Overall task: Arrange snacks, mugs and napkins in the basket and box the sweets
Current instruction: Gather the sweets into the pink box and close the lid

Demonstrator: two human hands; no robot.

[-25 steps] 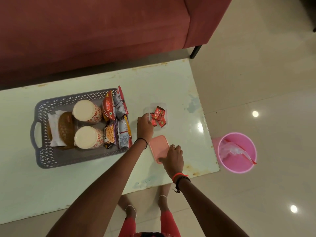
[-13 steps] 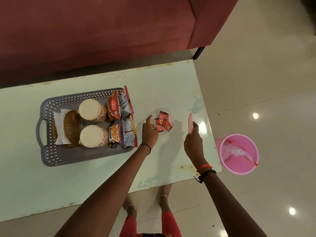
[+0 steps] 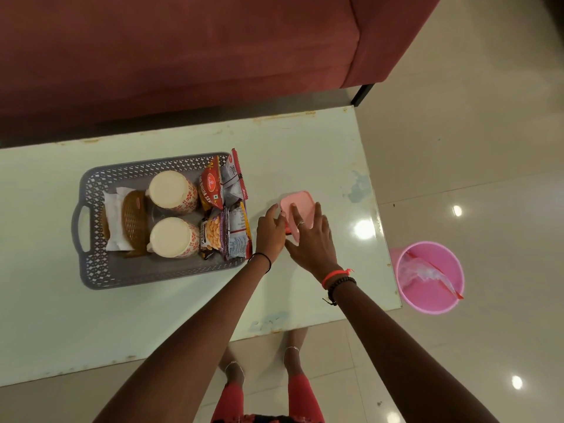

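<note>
A pink lid point(image 3: 300, 203) lies flat on top of the small sweets box, hiding the sweets inside. My right hand point(image 3: 311, 239) presses on the lid with spread fingers. My left hand point(image 3: 270, 230) grips the box's left side; a sliver of red shows under the lid there. To the left, the grey perforated basket point(image 3: 91, 184) holds two white patterned mugs point(image 3: 172, 192), point(image 3: 174, 238), several snack packets point(image 3: 224, 209), and white napkins point(image 3: 111, 221) under a brown woven holder point(image 3: 134, 221).
The pale table point(image 3: 152, 315) ends close on the right and near side. A pink bucket point(image 3: 430, 276) with a plastic bag stands on the tiled floor to the right. A red sofa point(image 3: 183, 56) runs behind the table. My feet show below the table's edge.
My right hand lifted the pink lid off the table, carried it upright, and now has it laid flat over the sweets box. My left hand stayed at the box.
</note>
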